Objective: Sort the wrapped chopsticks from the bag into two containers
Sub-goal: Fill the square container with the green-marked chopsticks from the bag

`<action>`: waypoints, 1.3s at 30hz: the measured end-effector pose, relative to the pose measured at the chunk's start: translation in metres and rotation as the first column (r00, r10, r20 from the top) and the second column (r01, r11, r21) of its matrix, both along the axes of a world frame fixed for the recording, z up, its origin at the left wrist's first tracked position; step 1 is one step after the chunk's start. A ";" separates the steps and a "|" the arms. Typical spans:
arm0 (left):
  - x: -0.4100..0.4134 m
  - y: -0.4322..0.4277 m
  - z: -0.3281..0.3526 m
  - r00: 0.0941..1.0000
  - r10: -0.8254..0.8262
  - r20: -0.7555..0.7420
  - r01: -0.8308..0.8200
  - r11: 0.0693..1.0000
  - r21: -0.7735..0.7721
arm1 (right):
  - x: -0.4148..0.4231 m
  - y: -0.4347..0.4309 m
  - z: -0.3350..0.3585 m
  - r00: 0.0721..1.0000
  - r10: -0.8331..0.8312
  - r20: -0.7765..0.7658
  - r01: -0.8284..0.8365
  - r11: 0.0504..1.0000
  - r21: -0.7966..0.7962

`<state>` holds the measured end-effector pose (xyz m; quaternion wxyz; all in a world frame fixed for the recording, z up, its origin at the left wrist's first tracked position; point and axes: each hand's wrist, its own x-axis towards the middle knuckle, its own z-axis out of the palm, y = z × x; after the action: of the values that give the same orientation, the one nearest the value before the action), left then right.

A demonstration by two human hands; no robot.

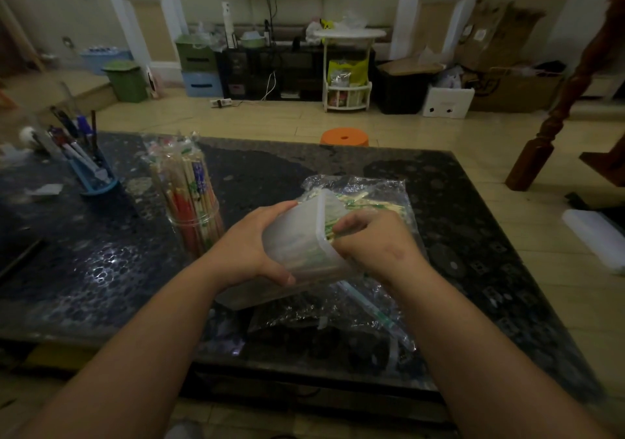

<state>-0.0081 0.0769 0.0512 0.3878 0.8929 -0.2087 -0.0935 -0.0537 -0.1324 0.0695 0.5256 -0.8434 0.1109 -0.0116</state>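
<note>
At the left edge of the dark speckled tabletop [473, 235] a blue pen holder [96, 176] leans. Just right of it stands a round clear jar [198, 225], packed with upright chopsticks, with bare surface in front. The left grip [248, 249] clasps a translucent rectangular container [297, 239], tipped on its side with its mouth to the right. The right grip [375, 242] curls round green-printed wrapped chopsticks [330, 230] at that mouth. Beneath both lies the clear plastic bag [372, 188], one loose wrapped pair [368, 306] on its near part. Open surface runs to the right edge. Beyond the far edge stand an orange stool [344, 137] and, further right, a wooden post [554, 117] on the tiled floor.
</note>
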 end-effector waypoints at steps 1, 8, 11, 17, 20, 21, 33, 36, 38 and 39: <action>0.000 0.000 0.000 1.000 0.006 -0.003 -0.006 1.000 -0.003 | 0.000 0.000 0.000 1.000 0.005 0.009 -0.005 1.000 0.006; -0.003 -0.004 -0.001 1.000 -0.008 0.012 0.008 1.000 0.015 | -0.003 0.002 -0.002 0.992 0.119 0.029 -0.118 0.993 -0.013; -0.003 -0.004 -0.003 0.999 -0.032 0.018 0.031 0.999 0.034 | -0.005 -0.001 0.000 0.986 0.167 0.018 -0.166 0.984 -0.068; 0.001 0.001 -0.002 0.999 0.040 0.009 -0.040 0.999 -0.009 | -0.013 -0.014 0.019 0.986 0.119 0.118 -0.152 0.928 0.339; 0.004 0.004 -0.002 0.996 0.087 -0.003 -0.087 0.995 -0.044 | -0.013 -0.021 0.024 0.976 -0.045 0.213 -0.038 0.928 0.372; 0.005 0.005 -0.002 0.995 0.100 -0.012 -0.101 0.993 -0.057 | -0.013 -0.024 0.023 0.972 -0.099 0.215 0.015 0.933 0.361; 0.007 0.008 -0.003 0.969 0.241 -0.052 -0.246 0.960 -0.134 | -0.018 -0.026 -0.016 0.719 0.395 -0.573 -0.606 0.759 -0.237; 0.004 0.008 -0.001 0.968 0.243 -0.057 -0.249 0.954 -0.165 | -0.018 -0.015 -0.038 0.619 0.308 -0.723 -0.750 0.506 -0.426; 0.003 0.008 -0.001 0.969 0.238 -0.059 -0.245 0.949 -0.196 | -0.017 -0.014 -0.061 0.613 0.233 -0.755 -0.752 0.465 -0.468; 0.003 0.008 0.000 0.970 0.238 -0.055 -0.245 0.946 -0.211 | -0.016 -0.016 -0.074 0.647 0.202 -0.736 -0.720 0.481 -0.501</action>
<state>-0.0055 0.0848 0.0509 0.4940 0.8629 -0.1010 -0.0351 -0.0699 -0.1482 -0.0046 0.0365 -0.9345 0.0043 0.3540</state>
